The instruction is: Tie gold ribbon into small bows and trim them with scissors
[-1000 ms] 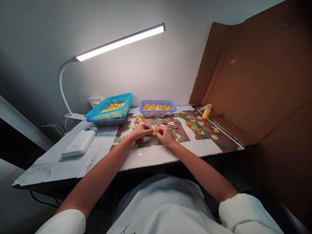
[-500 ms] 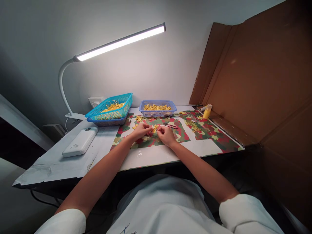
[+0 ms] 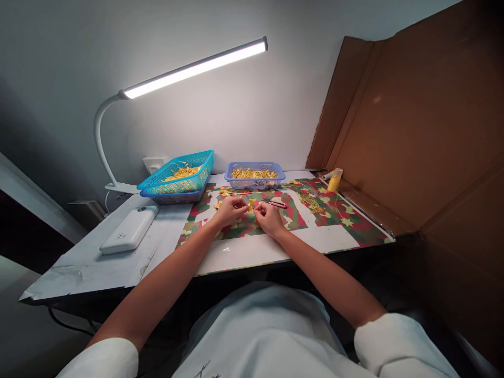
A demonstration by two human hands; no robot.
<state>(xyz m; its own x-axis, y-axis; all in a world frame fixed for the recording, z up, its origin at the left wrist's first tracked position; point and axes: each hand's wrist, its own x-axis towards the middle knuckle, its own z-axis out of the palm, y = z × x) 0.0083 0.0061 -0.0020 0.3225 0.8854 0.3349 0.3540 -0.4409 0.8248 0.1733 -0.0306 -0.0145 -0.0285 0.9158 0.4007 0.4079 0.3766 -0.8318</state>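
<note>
Between my two hands is a small yellow ribbon-like piece [image 3: 251, 205], too small to make out fully. My left hand [image 3: 231, 211] pinches at its left side, fingers closed. My right hand [image 3: 268, 217] is closed at its right side, thumb and fingertips together. Just behind my right hand lie the thread snips [image 3: 276, 203], dark red, on the camouflage-patterned sheet [image 3: 293, 218]. More yellow pieces [image 3: 228, 192] with thin strands lie behind my left hand.
A teal basket [image 3: 177, 184] of yellow pieces rests on a blue one at the left; a periwinkle basket [image 3: 255, 183] stands behind my hands. A white power bank [image 3: 129, 230], a clamp lamp [image 3: 195, 67], a yellow-filled bottle [image 3: 335, 180], gold cord [image 3: 312, 205] and a cardboard wall [image 3: 413, 121] surround the workspace.
Both hands stay nearly in place with small finger movements. The yellow piece between them has turned slightly and shows more upright; a thin strand now rises above my left fingers.
</note>
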